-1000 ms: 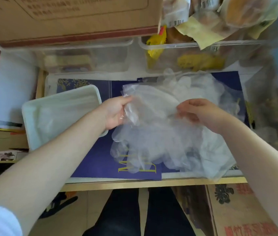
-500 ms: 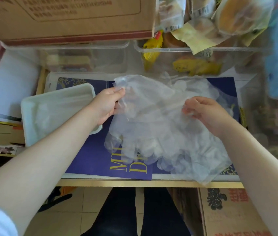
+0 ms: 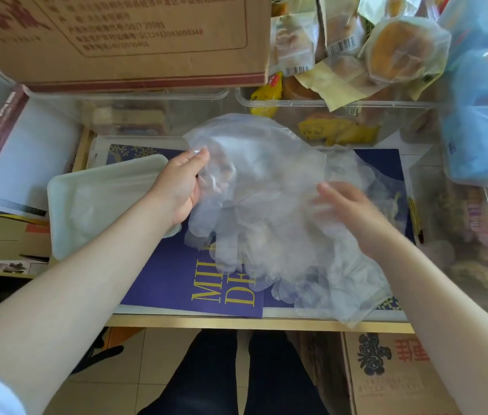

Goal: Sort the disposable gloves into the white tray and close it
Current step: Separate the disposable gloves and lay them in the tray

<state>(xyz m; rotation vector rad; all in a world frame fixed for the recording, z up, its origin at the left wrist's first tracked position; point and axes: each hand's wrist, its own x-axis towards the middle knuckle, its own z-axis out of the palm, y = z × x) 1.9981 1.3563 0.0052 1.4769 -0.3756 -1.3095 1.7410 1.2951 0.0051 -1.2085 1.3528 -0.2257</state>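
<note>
A: Where are the gloves [image 3: 269,211] to be found?

B: A loose heap of clear film is seen between the two hands, spread over a blue sheet [image 3: 177,277]. Its upper left edge is pinched by the left hand [image 3: 181,187], thumb and fingers curled round the film. The right hand [image 3: 347,209] is laid on the heap with fingers stretched and slightly blurred; nothing is clasped by it.

A: And the tray [image 3: 87,205]?

B: It is placed just left of the left hand and partly hidden under that wrist. Whether anything lies in it cannot be told, and no lid can be made out. None of the heap is seen over it yet.

A: How may the gloves be expected to handle?

B: Very light, limp and slippery, it is judged. No shape will be kept when they are lifted: the fingers of the gloves hang and trail toward the near edge below the right hand. Layers are likely to cling together or slide apart, so a single glove may be hard to separate.

A: Where should hold be taken?

B: The cuff edge, where the film is already gathered under the left hand, is thought best. The bulk should be bunched under the right palm before anything is carried leftward, otherwise loose pieces could be dropped off the near edge.
</note>
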